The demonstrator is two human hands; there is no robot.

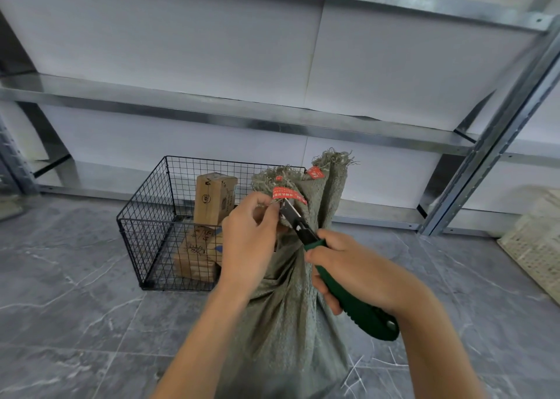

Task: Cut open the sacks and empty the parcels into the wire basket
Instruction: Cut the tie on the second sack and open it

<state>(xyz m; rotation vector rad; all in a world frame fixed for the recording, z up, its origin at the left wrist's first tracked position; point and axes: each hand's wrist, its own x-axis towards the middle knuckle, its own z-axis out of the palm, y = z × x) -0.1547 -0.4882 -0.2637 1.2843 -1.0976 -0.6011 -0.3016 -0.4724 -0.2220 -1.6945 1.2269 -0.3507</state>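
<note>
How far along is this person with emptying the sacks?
Partly done: a few brown cardboard parcels already lie in the black wire basket. In hand: the left hand grips the tied neck of a grey-green woven sack while the right hand puts the green-handled utility knife to its red tape tie. Left: cutting it open and tipping out its contents.

Both forearms (209, 338) point upward from 6 o'clock. The left hand (251, 241) pinches the sack (291, 323) with curled fingers; the right hand (354, 271), at its 4 o'clock, grips the knife (360, 307) handle.
</note>
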